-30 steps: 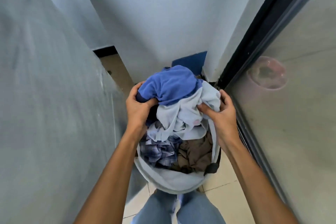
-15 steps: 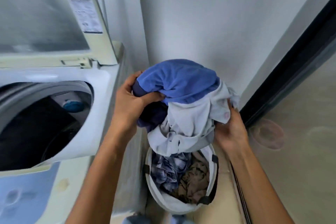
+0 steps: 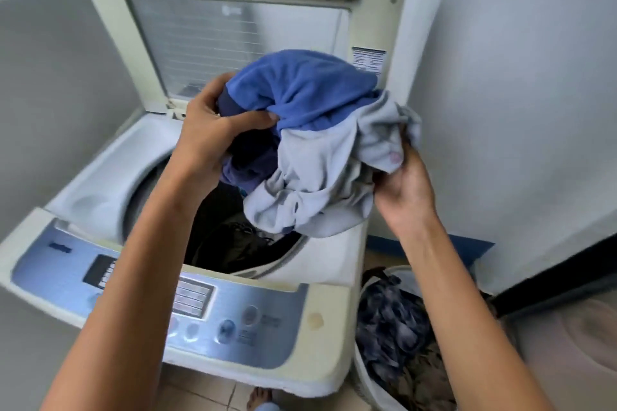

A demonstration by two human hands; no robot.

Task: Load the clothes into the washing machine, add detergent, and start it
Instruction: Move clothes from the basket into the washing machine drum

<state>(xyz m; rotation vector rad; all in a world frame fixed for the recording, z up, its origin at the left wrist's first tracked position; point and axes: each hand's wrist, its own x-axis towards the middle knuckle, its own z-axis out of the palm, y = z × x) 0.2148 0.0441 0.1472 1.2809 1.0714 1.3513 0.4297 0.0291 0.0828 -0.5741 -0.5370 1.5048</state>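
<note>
Left hand (image 3: 213,130) clenched in a grip, right hand (image 3: 405,187) cupped, forearms outstretched

Two bare hands hold a bundle of clothes (image 3: 320,143) over the open washing machine (image 3: 320,327). The left hand (image 3: 213,130) has a tight grip on the blue and dark pieces. The right hand (image 3: 404,187) holds the pale grey cloth from below. The lid (image 3: 233,27) stands straight up at the back. Dark clothes lie down inside the tub (image 3: 233,243). The button panel (image 3: 217,317) runs along the front edge. A laundry basket (image 3: 367,374) sits on the floor just beside the machine, on the right, with more clothes in it.
</note>
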